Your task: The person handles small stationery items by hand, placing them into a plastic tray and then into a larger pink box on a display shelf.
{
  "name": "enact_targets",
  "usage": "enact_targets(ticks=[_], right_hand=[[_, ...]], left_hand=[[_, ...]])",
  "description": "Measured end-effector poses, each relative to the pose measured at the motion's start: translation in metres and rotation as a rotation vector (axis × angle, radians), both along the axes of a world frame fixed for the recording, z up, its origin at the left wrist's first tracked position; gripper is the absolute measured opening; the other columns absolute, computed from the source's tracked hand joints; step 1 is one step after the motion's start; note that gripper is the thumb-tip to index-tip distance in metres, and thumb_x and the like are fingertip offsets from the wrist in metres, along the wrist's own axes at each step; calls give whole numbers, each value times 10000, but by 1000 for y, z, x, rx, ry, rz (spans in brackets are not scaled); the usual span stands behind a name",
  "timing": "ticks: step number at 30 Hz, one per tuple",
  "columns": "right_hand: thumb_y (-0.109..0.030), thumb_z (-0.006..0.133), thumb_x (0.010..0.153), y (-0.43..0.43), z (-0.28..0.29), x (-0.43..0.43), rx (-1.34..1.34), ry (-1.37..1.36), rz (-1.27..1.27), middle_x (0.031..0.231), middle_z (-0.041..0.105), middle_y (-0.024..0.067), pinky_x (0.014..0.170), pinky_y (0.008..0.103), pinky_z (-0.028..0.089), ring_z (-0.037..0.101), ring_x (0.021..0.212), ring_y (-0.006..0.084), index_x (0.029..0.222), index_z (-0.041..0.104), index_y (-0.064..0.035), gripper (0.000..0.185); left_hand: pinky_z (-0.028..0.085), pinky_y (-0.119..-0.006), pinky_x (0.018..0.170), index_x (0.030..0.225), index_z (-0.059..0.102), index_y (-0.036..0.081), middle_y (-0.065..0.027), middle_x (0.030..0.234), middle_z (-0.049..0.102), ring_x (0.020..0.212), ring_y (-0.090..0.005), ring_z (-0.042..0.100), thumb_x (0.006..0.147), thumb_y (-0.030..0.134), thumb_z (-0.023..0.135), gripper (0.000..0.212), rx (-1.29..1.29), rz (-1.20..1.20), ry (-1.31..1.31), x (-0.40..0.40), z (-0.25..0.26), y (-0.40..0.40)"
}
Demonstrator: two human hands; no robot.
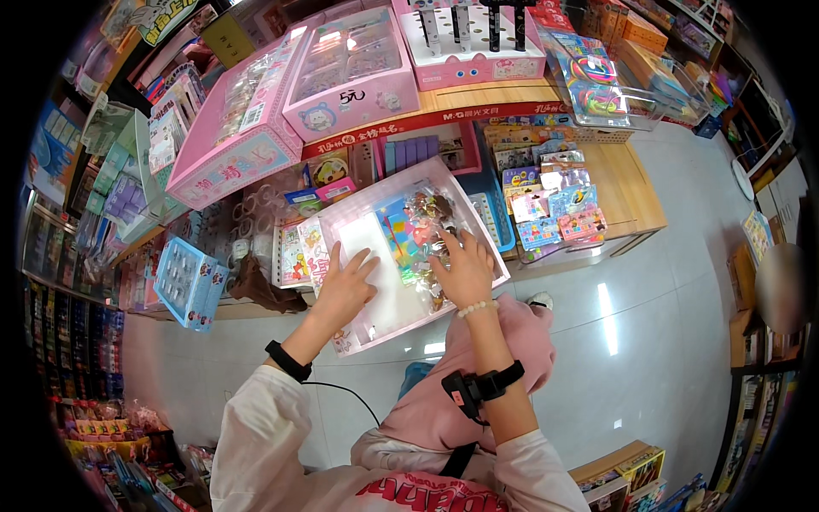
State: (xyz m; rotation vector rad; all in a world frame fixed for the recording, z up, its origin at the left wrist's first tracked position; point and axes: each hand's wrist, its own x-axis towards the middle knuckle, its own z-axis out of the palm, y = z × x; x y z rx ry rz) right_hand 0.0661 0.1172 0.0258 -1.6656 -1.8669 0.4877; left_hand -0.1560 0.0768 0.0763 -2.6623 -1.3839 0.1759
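Observation:
A shallow pink cardboard display box (333,221) lies tilted before me, over the edge of the lower shelf. Inside it, the left part shows a bare white bottom, beside a colourful printed card (395,233). Small clear-wrapped trinkets (435,208) crowd the right side. My left hand (346,285) is over the white bottom with its fingers spread and nothing in them. Over the trinkets is my right hand (466,269), thumb and fingers apart, its fingertips at the wrapped pieces. Some of those pieces are hidden under it.
Two pink boxes with clear windows (350,70) and a pen display (473,67) stand on the wooden counter above. Right of my box are a blue basket (505,233) and carded packets (556,198). A light-blue box (189,281) juts out at left. Tiled floor (614,384) lies right.

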Motion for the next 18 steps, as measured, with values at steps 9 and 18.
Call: enact_targets(ticks=[9, 18], right_hand=[[-330, 690, 749, -1, 2, -3, 22, -3, -12, 1263, 486, 175, 960, 456, 327, 460, 1118, 346, 1226, 568, -145, 526], [-387, 645, 786, 0, 3, 1, -32, 19, 11, 1314, 468, 175, 972, 485, 329, 458, 1163, 353, 1256, 554, -186, 519]], left_hand=[[230, -584, 1055, 677, 669, 168, -29, 1268, 499, 1234, -219, 409, 644, 153, 726, 68, -158, -18, -4, -8, 4, 10], [305, -506, 1026, 676, 665, 172, -17, 1171, 501, 1088, -191, 483, 634, 193, 748, 95, -224, -114, 39, -4, 15, 23]])
